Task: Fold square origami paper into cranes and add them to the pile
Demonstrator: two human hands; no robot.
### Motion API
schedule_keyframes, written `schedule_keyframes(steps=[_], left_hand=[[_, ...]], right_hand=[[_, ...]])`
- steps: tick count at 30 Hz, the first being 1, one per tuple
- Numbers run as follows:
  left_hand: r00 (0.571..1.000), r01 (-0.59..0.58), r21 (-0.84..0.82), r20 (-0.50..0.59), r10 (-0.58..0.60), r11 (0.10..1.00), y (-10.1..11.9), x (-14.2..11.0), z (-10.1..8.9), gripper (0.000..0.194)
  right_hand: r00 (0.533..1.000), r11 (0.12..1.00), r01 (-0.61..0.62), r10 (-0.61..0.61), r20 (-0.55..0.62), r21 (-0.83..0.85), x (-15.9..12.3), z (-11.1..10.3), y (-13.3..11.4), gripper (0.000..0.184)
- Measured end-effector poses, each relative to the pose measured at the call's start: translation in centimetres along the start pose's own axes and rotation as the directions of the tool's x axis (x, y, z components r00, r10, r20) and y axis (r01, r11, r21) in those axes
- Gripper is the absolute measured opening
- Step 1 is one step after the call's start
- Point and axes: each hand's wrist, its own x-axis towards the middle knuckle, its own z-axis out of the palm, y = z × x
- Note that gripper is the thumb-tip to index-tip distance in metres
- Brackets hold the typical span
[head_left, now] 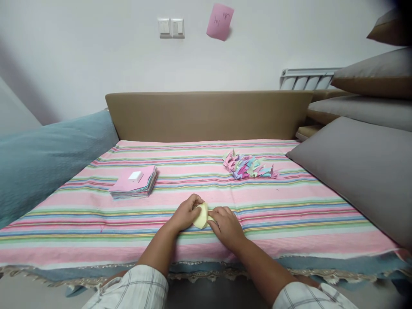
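Note:
Low over the striped cloth, a folded piece of pale yellow paper (201, 217) is between my two hands. My left hand (188, 213) pinches its left side, with the thumb on the near face. On the paper's right end, the thumb and fingers of my right hand (226, 225) close around a narrow part. My fingers hide some of the folds. Beyond my right hand lies a row of small folded paper figures (249, 166) in pink, purple, green and blue. To the left rests a stack of coloured paper sheets (133, 182), pink on top, bearing a small white block (135, 176).
The pink striped cloth (193, 159) covers the surface up to a brown padded board (209, 116). Grey cushions (363, 171) pile up on the right. A blue-green covered armrest (61, 150) borders the left. A pink note (220, 21) and switches (171, 28) are on the wall.

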Motion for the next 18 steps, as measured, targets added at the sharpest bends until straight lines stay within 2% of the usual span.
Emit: schedule_keyframes(steps=[3, 6, 12, 18], left_hand=[[0.998, 0.045, 0.072, -0.046, -0.042, 0.996, -0.2, 0.7, 0.4, 0.040], [0.999, 0.044, 0.139, -0.033, -0.040, 0.989, -0.1, 1.3, 0.8, 0.053], [0.999, 0.040, 0.304, -0.036, -0.030, 0.952, 0.2, 1.7, 1.0, 0.045], [1.000, 0.006, 0.323, -0.016, -0.001, 0.946, 0.3, 1.5, 0.9, 0.048]], right_hand=[[1.000, 1.000, -0.010, 0.010, 0.005, -0.003, 0.0, 0.0, 0.0, 0.028], [1.000, 1.000, -0.010, 0.010, 0.005, -0.007, 0.1, 0.0, 0.0, 0.028], [1.000, 0.999, -0.023, 0.023, 0.013, -0.031, 0.0, 0.0, -0.1, 0.033], [0.999, 0.999, -0.039, 0.040, 0.026, -0.030, 0.1, -0.3, -0.4, 0.033]])
